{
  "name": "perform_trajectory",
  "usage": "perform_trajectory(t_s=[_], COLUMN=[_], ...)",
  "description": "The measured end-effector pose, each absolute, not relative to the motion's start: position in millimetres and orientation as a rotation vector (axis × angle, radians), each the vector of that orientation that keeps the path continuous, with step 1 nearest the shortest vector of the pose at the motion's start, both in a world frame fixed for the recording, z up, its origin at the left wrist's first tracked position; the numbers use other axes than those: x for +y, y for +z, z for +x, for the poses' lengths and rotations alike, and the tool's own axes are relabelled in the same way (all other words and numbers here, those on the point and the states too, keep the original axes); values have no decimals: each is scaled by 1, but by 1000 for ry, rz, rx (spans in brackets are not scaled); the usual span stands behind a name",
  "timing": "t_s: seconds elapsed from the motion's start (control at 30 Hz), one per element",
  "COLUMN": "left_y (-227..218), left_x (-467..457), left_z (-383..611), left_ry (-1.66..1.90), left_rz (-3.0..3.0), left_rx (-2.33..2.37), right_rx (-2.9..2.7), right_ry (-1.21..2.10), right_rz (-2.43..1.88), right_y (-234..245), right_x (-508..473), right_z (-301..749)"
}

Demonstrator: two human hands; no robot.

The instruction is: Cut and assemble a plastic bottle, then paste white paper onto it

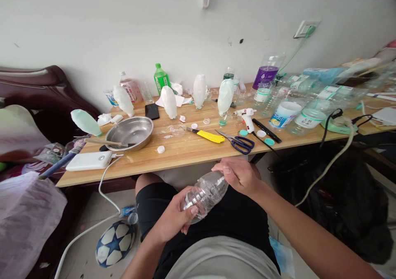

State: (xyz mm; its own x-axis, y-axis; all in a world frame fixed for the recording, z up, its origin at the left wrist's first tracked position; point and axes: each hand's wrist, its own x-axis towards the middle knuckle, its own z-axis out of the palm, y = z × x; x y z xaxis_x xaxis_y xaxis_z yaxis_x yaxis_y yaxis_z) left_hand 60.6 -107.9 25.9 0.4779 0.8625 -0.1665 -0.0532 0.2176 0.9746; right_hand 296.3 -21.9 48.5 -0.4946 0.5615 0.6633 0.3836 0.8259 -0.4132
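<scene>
Your left hand (175,221) has its grip closed around the lower end of a clear bottle (204,194), thumb laid across its ribbed wall. The bottle is empty, see-through plastic, with no label, lying tilted over your lap just below the worktop (173,155) edge. Your right hand (241,176) covers its upper end, grip wrapped over the neck so the mouth is hidden. On the worktop behind, from the left: a white power bank (89,160), a steel bowl (131,131), a yellow knife (208,135) and blue scissors (239,142).
</scene>
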Motion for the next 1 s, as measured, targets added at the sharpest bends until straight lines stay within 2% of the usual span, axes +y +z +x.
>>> perform_trajectory(t_s=[0.1, 0.2, 0.3, 0.4, 0.53, 0.67, 1.0], left_y=[24, 24, 27, 31, 31, 26, 27], left_x=[-109, -109, -110, -113, -118, -119, -118], left_z=[59, 54, 50, 51, 56, 58, 56], left_ry=[731, 718, 754, 690, 639, 655, 752], left_rz=[1158, 1208, 1485, 1783, 1941, 1983, 2070], left_rx=[856, 928, 1166, 1447, 1604, 1560, 1522], right_rx=[-2190, -2204, -2141, -2075, -2019, -1962, -1922], right_ry=[334, 573, 856, 989, 899, 761, 683], right_rz=[-670, -778, -994, -1162, -1289, -1257, -1123], right_y=[48, 49, 51, 53, 56, 53, 50], right_x=[-19, -16, -17, -22, -29, -31, -37], right_z=[299, 301, 300, 295, 287, 284, 287])
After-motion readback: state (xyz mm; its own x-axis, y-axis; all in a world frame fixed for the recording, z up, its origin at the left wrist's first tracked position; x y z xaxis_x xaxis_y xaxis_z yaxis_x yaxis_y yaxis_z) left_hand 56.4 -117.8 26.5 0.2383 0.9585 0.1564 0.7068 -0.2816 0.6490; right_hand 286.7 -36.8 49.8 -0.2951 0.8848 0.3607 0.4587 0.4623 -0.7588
